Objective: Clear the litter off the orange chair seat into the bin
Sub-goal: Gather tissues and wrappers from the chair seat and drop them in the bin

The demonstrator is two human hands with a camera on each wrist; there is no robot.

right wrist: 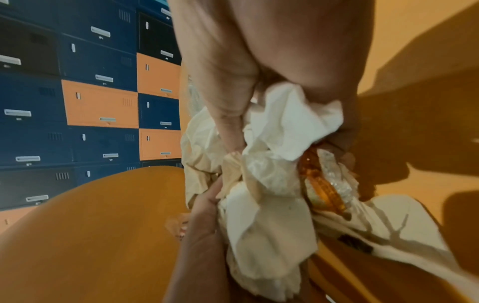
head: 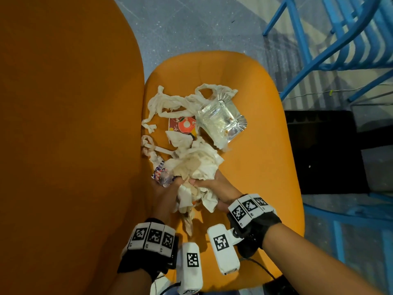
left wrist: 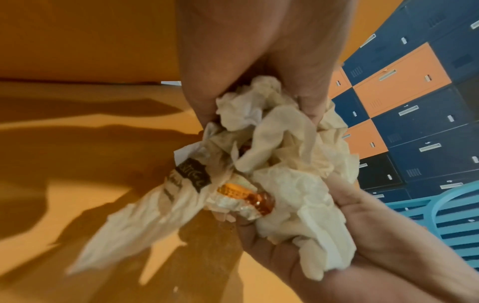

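Note:
Litter lies on the orange chair seat (head: 255,167): twisted white tissue strips (head: 170,103), a crumpled foil tray (head: 221,120), a red printed paper cup (head: 182,125) and a printed wrapper (head: 158,172). Both hands hold one wad of crumpled napkins (head: 195,167) near the seat's front left. My left hand (head: 170,188) grips its left side and my right hand (head: 209,184) its right side. The left wrist view shows the wad (left wrist: 282,143) with an orange foil wrapper (left wrist: 243,194) inside, between left hand (left wrist: 259,106) and right hand (left wrist: 337,235). The right wrist view shows the wad (right wrist: 269,215) under my right hand (right wrist: 285,133).
The chair's tall orange back (head: 63,124) rises on the left. A dark rectangular bin (head: 323,152) stands on the floor right of the seat. Blue metal chairs (head: 350,39) stand beyond it. Blue and orange lockers (right wrist: 90,92) line the wall.

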